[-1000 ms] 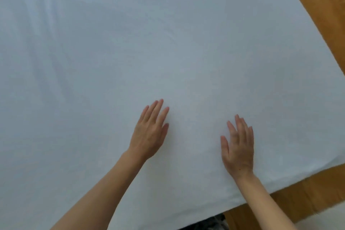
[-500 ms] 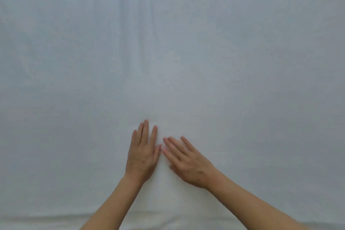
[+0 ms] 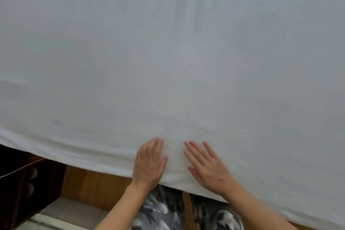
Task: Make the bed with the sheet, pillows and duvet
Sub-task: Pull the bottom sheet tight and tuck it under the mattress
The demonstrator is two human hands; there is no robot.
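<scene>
- At the near edge of the bed, the left hand [image 3: 149, 164] and the right hand [image 3: 207, 166] lie flat on the white sheet [image 3: 168, 61], palms down and just beside each other.
- Neither hand has a grip on the cloth: the fingers are straight and a little spread, so they only press on it and clamp nothing.
- Under the hands the sheet covers all the mattress that shows, and its near border hangs over the edge.
- Some soft lengthwise folds are in the far middle part, and small wrinkles near the fingers.
- I judge the sheet step nearly finished: it is spread, and smoothing goes on.
- Whether the border is tucked I cannot tell.
- No pillows and no duvet show, so these steps seem left to do.
- Below the edge are the wooden floor [image 3: 93, 188] and the person's patterned trousers [image 3: 160, 211].
</scene>
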